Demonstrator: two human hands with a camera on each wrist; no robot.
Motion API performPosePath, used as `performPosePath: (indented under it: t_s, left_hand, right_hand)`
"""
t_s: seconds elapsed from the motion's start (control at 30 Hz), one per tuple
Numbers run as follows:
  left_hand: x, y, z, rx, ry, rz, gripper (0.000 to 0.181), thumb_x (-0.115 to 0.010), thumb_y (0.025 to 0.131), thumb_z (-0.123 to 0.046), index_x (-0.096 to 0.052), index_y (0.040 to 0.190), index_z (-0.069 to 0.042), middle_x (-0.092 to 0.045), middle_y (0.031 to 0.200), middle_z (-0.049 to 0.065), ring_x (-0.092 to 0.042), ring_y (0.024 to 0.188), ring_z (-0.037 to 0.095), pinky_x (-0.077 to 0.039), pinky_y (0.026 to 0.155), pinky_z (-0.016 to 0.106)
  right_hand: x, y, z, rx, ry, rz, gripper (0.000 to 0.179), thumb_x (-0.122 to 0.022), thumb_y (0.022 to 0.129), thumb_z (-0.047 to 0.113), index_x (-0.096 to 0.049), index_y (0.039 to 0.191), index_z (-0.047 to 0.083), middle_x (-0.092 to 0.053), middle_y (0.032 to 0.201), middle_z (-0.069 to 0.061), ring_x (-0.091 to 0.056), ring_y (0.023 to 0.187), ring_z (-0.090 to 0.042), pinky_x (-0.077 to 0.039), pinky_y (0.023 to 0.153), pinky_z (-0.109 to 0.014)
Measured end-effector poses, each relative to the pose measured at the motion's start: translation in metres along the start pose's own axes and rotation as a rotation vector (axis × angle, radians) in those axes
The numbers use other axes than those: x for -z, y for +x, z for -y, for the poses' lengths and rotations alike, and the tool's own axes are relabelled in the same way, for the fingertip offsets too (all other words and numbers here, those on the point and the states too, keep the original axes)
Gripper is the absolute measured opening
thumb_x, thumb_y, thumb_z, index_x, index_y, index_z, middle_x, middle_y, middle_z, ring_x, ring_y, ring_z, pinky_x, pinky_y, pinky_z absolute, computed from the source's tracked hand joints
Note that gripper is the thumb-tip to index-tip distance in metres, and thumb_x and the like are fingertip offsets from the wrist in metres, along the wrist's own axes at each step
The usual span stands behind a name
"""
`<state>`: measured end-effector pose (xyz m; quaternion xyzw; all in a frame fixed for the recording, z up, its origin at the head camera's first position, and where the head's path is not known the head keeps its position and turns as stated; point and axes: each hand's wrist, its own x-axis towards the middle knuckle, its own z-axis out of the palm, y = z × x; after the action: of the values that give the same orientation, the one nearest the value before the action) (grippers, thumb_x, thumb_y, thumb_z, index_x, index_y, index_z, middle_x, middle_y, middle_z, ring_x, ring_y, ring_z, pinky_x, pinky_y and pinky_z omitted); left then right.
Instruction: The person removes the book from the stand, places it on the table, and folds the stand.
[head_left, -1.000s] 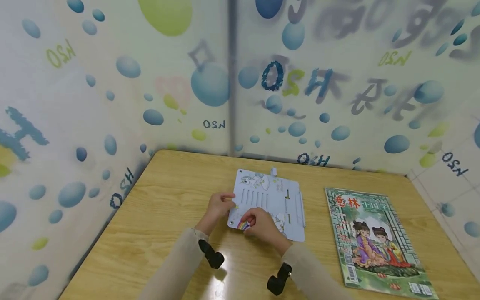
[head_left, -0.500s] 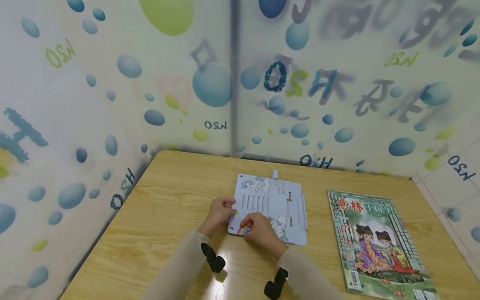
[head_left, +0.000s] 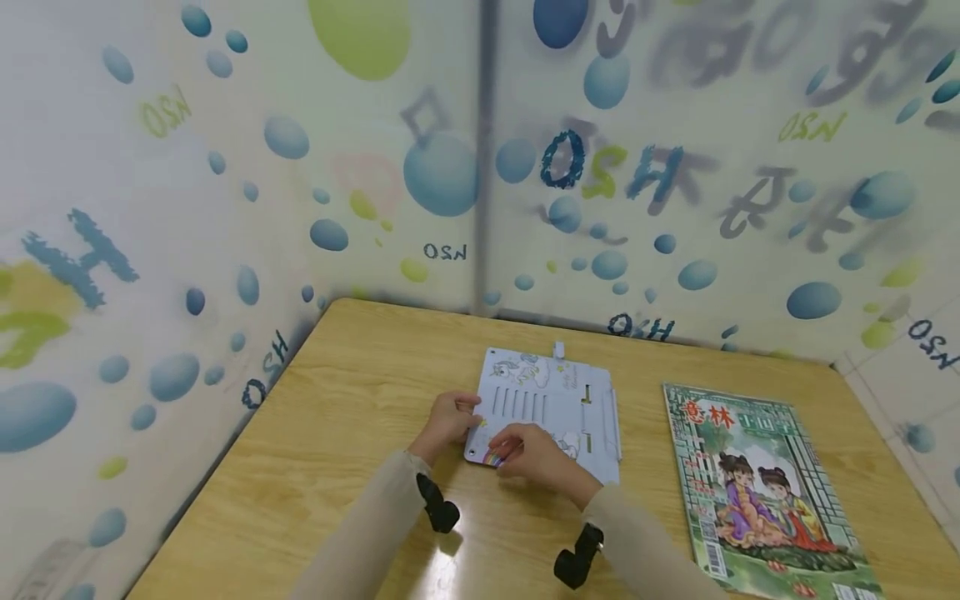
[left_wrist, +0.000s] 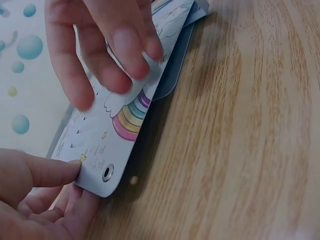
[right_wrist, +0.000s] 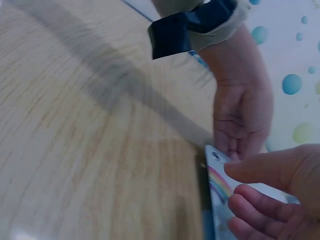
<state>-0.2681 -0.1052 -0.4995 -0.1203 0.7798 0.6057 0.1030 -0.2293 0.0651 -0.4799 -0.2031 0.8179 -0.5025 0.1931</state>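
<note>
A white slotted board (head_left: 562, 410), printed with unicorns and a rainbow (left_wrist: 131, 119), lies on the table; it looks like a folded book stand. My left hand (head_left: 448, 421) pinches its near left corner, thumb on the printed face and fingers beneath, beside a metal eyelet (left_wrist: 107, 173). Over the rainbow end hovers my right hand (head_left: 538, 452), its fingers loosely bent. Nothing shows between that thumb and the fingers in the right wrist view. Under the board's edge a dark panel (left_wrist: 176, 72) stands slightly apart, seen from the left wrist.
A magazine (head_left: 765, 492) with two illustrated figures lies to the right on the wooden table (head_left: 360, 392). A small pale clip (head_left: 558, 350) sticks out past the board's far edge. Behind the table rises a bubble-patterned wall (head_left: 375, 275).
My right hand's fingertips were drawn together at the rainbow; now they are more spread and lifted. The left hand keeps its hold on the corner. The head view has shifted slightly.
</note>
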Motion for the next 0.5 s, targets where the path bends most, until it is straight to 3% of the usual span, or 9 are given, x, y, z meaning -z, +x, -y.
performPosePath:
  t_s: [0.23,0.5]
  left_hand:
    - [-0.003,0.001,0.001,0.031,0.04,0.014,0.024,-0.062,0.079,0.009,-0.062,0.103,0.007,-0.054,0.082,0.007,-0.051,0.067,0.015,-0.045,0.051,0.024]
    - [-0.001,0.001,0.003,0.036,0.034,0.031,0.024,-0.062,0.079,0.009,-0.061,0.104,0.007,-0.057,0.087,0.01,-0.055,0.072,0.017,-0.048,0.054,0.027]
  right_hand:
    - [0.036,-0.024,0.002,-0.004,0.016,-0.004,0.03,-0.07,0.077,0.0,-0.061,0.105,-0.006,-0.062,0.091,-0.017,-0.059,0.077,-0.018,-0.05,0.067,-0.029]
    - [0.078,-0.059,-0.01,-0.018,0.002,-0.048,0.034,-0.068,0.08,0.001,-0.057,0.11,-0.009,-0.059,0.093,-0.021,-0.059,0.079,-0.022,-0.05,0.066,-0.03]
